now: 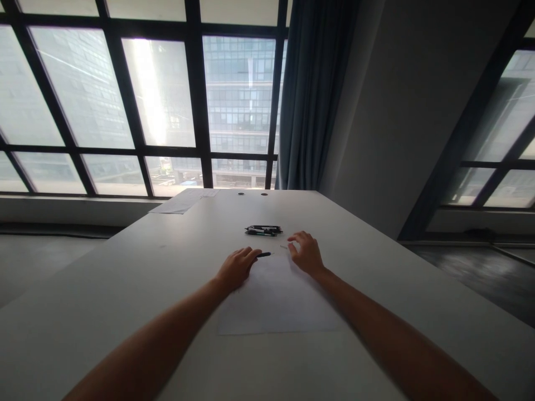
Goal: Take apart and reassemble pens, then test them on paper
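Observation:
My left hand [238, 268] is closed around a dark pen barrel [263, 254], whose thin end points right, above the top of a white sheet of paper [278, 301]. At the right, my right hand [307, 253] has its thumb and forefinger bent close together. A small, thin, pale piece [283, 247] sticks out to the left from these fingertips; it looks like a pen part, but it is too small to name. Just beyond both hands lies a pile of several black pens [263, 230] on the table.
The long white table [125, 312] runs away toward large windows with dark frames. Some papers [179, 201] lie at its far left edge. Two dark round holes [241, 194] mark the far end. A blue-grey curtain [313, 100] hangs beside a pillar.

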A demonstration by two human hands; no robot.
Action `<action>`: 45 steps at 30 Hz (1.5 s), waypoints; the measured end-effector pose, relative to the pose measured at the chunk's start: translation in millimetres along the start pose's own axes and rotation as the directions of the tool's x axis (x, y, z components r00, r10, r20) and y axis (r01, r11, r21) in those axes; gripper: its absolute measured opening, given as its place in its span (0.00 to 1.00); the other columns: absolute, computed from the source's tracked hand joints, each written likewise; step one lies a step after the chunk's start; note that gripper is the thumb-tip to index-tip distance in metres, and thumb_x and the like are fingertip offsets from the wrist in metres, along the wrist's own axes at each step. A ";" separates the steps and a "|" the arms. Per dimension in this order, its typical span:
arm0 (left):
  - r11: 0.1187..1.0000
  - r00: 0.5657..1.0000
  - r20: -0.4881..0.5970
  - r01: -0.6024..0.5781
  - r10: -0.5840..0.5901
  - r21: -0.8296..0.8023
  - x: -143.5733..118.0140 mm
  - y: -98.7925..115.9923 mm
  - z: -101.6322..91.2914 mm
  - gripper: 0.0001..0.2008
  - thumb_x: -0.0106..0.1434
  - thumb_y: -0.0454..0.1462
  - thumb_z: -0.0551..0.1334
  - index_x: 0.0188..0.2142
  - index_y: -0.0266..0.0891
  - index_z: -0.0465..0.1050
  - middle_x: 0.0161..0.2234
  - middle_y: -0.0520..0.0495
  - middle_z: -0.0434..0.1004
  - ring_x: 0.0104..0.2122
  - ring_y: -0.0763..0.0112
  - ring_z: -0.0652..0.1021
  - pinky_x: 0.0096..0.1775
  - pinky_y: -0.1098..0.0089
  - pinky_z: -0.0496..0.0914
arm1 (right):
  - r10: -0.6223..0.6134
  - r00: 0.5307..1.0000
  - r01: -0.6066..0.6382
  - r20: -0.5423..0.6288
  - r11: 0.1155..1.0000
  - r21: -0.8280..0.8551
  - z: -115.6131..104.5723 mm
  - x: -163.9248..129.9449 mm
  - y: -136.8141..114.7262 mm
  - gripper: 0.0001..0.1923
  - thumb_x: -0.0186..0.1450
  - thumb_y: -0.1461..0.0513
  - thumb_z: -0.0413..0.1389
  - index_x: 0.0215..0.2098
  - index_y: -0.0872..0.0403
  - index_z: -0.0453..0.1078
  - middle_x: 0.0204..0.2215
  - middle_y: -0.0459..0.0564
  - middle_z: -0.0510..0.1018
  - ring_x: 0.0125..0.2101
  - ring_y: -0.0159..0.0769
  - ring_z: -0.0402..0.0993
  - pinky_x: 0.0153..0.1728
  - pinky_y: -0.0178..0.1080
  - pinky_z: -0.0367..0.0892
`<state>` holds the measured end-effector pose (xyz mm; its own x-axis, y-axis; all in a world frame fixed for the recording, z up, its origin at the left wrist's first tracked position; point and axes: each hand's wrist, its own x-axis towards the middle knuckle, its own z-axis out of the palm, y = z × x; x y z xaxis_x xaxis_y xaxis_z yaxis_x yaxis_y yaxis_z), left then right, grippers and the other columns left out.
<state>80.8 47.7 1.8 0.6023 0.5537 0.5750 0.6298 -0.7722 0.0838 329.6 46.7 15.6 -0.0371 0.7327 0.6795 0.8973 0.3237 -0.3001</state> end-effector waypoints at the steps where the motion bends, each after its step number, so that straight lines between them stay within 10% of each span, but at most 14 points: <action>1: 1.000 1.000 0.005 -0.003 0.003 0.006 0.2 0.1 0.0 0.13 0.70 0.34 0.51 0.51 0.41 0.66 0.38 0.46 0.75 0.35 0.67 0.75 0.38 0.68 0.71 | 0.026 0.999 -0.023 0.036 0.997 -0.069 -0.1 3.6 2.4 0.06 0.61 0.65 0.55 0.36 0.53 0.74 0.41 0.52 0.75 0.42 0.41 0.69 0.44 0.43 0.59; 17: 1.000 1.000 -0.002 0.017 -0.017 0.016 0.2 1.4 -1.7 0.09 0.70 0.39 0.53 0.45 0.41 0.69 0.37 0.46 0.75 0.35 0.67 0.75 0.38 0.67 0.69 | 0.046 0.910 0.117 0.412 0.925 -0.362 19.2 28.7 -3.5 0.06 0.60 0.65 0.57 0.30 0.54 0.77 0.52 0.56 0.71 0.52 0.46 0.60 0.50 0.47 0.51; 29: 0.993 0.994 -0.033 0.106 -0.107 -0.044 0.2 -1.2 1.8 0.07 0.69 0.38 0.53 0.40 0.39 0.68 0.37 0.46 0.75 0.36 0.67 0.76 0.39 0.68 0.70 | -0.183 0.983 0.182 -0.004 0.979 0.096 5.9 -4.9 -21.7 0.07 0.66 0.65 0.50 0.33 0.54 0.69 0.30 0.50 0.76 0.34 0.38 0.69 0.42 0.41 0.59; 45: 0.974 0.978 0.013 0.209 -0.209 -0.082 0.6 2.8 0.0 0.09 0.70 0.36 0.50 0.43 0.39 0.67 0.38 0.46 0.76 0.35 0.68 0.78 0.37 0.69 0.71 | -0.261 0.954 0.288 -0.146 0.931 0.223 11.0 -11.4 -30.7 0.10 0.70 0.63 0.48 0.36 0.52 0.71 0.35 0.51 0.77 0.38 0.39 0.70 0.42 0.43 0.62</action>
<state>82.9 45.9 2.4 0.4637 0.7069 0.5342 0.6994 -0.6622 0.2691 297.7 35.0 9.7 -0.2053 0.5278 0.8242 0.7265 0.6464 -0.2331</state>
